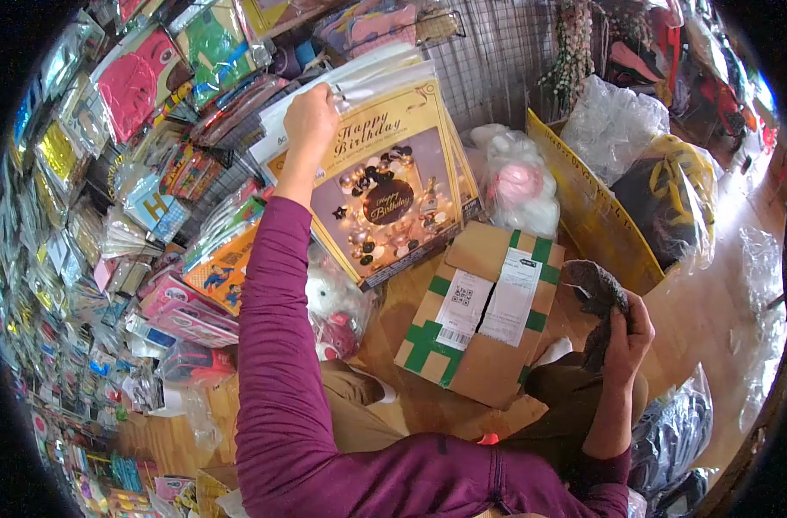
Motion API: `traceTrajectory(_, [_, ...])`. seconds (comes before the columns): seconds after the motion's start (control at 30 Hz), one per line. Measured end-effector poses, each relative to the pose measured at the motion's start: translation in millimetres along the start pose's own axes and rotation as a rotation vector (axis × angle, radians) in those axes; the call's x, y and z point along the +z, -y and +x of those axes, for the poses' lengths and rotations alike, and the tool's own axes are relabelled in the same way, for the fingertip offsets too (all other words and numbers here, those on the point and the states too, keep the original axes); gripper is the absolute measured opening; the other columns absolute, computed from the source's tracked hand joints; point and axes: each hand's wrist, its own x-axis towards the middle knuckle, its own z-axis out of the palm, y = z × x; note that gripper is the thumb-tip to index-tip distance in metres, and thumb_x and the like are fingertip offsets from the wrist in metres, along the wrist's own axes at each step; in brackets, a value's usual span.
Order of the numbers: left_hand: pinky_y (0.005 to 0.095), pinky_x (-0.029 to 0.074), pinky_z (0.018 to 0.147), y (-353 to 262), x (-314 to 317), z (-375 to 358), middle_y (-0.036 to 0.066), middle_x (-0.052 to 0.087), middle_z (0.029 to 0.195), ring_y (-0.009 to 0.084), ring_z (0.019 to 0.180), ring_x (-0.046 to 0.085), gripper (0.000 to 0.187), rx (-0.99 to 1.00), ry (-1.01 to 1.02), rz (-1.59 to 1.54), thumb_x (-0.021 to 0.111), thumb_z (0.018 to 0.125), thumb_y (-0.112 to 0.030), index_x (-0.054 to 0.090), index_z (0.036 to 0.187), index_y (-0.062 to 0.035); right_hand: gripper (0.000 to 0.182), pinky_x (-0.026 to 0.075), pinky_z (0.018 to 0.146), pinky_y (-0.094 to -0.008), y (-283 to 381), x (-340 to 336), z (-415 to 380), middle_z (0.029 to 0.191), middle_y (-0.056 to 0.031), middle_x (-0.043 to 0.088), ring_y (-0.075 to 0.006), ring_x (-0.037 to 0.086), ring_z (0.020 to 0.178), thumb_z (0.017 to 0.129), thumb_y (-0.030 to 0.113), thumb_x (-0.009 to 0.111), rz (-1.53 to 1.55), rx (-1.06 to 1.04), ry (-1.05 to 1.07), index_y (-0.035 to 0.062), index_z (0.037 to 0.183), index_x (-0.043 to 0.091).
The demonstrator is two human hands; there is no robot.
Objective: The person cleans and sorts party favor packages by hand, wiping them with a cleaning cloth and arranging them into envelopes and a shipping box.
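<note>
My left hand (314, 116) is raised at the upper centre, its fingers closed on the top edge of a Happy Birthday package (389, 194) that hangs at the rack with others behind it. The package is gold with a picture of balloons. At the right, my right hand (628, 332) pinches a crumpled dark grey cloth (594, 298). Between my legs on the wooden floor lies a cardboard box (480, 315) with green tape and white labels, left of the cloth.
Many packaged goods (139, 82) hang along the wire rack (488, 65) at the left and top. A plush toy in plastic (333, 302) sits left of the box, white-and-pink wrapped items (519, 181) behind it. A yellow panel (596, 203) and plastic bags (616, 121) stand at the right.
</note>
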Motion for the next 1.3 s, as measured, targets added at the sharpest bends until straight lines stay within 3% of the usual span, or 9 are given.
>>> traceTrajectory(0.6, [0.0452, 0.048, 0.069, 29.9, 70.3, 50.4, 0.019, 0.062, 0.088, 0.0355, 0.084, 0.060, 0.021, -0.202, -0.046, 0.065, 0.057, 0.074, -0.016, 0.060, 0.092, -0.0051, 0.018, 0.042, 0.070, -0.0224, -13.1, 4.2, 10.9, 0.078, -0.0025, 0.057, -0.0088, 0.051, 0.076, 0.077, -0.003, 0.049, -0.129, -0.045, -0.040, -0.0024, 0.094, 0.057])
traceTrajectory(0.73, [0.0458, 0.038, 0.083, 33.2, 56.4, 31.2, 0.015, 0.051, 0.102, 0.0355, 0.100, 0.047, 0.040, 0.034, -0.301, 0.292, 0.068, 0.068, -0.017, 0.052, 0.103, -0.0091, 0.017, 0.042, 0.064, -0.0219, -27.0, -0.1, 16.9, 0.079, -0.0023, 0.055, -0.0070, 0.049, 0.073, 0.083, 0.003, 0.047, 0.273, 0.143, -0.127, -0.0022, 0.096, 0.056])
traceTrajectory(0.83, [0.0447, 0.037, 0.087, 40.4, 28.5, -7.9, 0.013, 0.050, 0.106, 0.0353, 0.105, 0.045, 0.041, 0.029, -0.304, 0.215, 0.065, 0.072, -0.021, 0.051, 0.109, -0.0106, 0.019, 0.044, 0.059, -0.0215, -18.3, 1.5, 19.5, 0.083, -0.0039, 0.056, -0.0084, 0.053, 0.069, 0.085, 0.007, 0.046, 0.434, 0.267, -0.121, -0.0008, 0.101, 0.054])
traceTrajectory(0.97, [0.0400, 0.042, 0.081, 59.2, -2.6, -105.8, 0.015, 0.054, 0.101, 0.0325, 0.090, 0.053, 0.034, 0.157, 0.013, -0.229, 0.058, 0.077, -0.015, 0.051, 0.108, -0.0033, 0.018, 0.046, 0.057, -0.0237, -17.9, 6.8, 15.3, 0.083, -0.0050, 0.057, -0.0114, 0.056, 0.067, 0.086, 0.010, 0.046, 0.607, 0.320, -0.099, -0.0001, 0.101, 0.052])
traceTrajectory(1.07, [0.0301, 0.046, 0.075, 67.3, -30.1, -180.4, 0.010, 0.056, 0.104, 0.0197, 0.086, 0.056, 0.032, 0.007, 0.803, -0.574, 0.058, 0.078, -0.007, 0.052, 0.109, -0.0033, 0.017, 0.046, 0.056, -0.0243, -26.0, 23.0, 15.2, 0.082, -0.0049, 0.056, -0.0112, 0.055, 0.065, 0.087, 0.010, 0.046, 0.610, 0.277, -0.069, 0.0002, 0.099, 0.052])
traceTrajectory(1.1, [0.0308, 0.046, 0.077, 76.8, -33.5, -203.0, 0.009, 0.056, 0.105, 0.0194, 0.090, 0.055, 0.039, 0.218, 0.992, -0.443, 0.061, 0.079, -0.012, 0.049, 0.115, -0.0045, 0.016, 0.045, 0.056, -0.0243, -29.4, 30.7, 14.6, 0.081, -0.0047, 0.056, -0.0109, 0.055, 0.065, 0.087, 0.009, 0.046, 0.562, 0.249, -0.068, 0.0005, 0.098, 0.052])
traceTrajectory(1.13, [0.0320, 0.045, 0.079, 74.5, -37.8, -225.5, 0.010, 0.056, 0.107, 0.0199, 0.095, 0.054, 0.044, 0.204, 1.187, -0.545, 0.062, 0.080, -0.017, 0.045, 0.119, -0.0053, 0.016, 0.045, 0.056, -0.0243, -30.4, 39.3, 12.8, 0.081, -0.0047, 0.056, -0.0109, 0.055, 0.065, 0.087, 0.009, 0.046, 0.568, 0.233, -0.052, 0.0005, 0.098, 0.052])
traceTrajectory(1.23, [0.0350, 0.044, 0.080, 56.7, -47.0, -268.0, 0.016, 0.057, 0.102, 0.0265, 0.095, 0.055, 0.046, 0.125, 1.183, -0.587, 0.062, 0.080, -0.024, 0.045, 0.119, -0.0069, 0.015, 0.044, 0.055, -0.0231, -36.3, 69.6, 3.1, 0.080, -0.0034, 0.056, -0.0092, 0.052, 0.064, 0.087, 0.009, 0.046, 0.479, 0.239, 0.045, 0.0014, 0.098, 0.053])
traceTrajectory(1.3, [0.0364, 0.044, 0.083, 44.6, -46.0, -281.3, 0.018, 0.055, 0.107, 0.0297, 0.099, 0.054, 0.047, 0.156, 1.127, -0.596, 0.061, 0.081, -0.025, 0.043, 0.121, -0.0083, 0.020, 0.045, 0.065, -0.0261, -52.9, 83.0, -1.4, 0.090, -0.0059, 0.055, -0.0117, 0.053, 0.075, 0.087, 0.011, 0.047, 0.386, 0.276, 0.181, 0.0010, 0.104, 0.050])
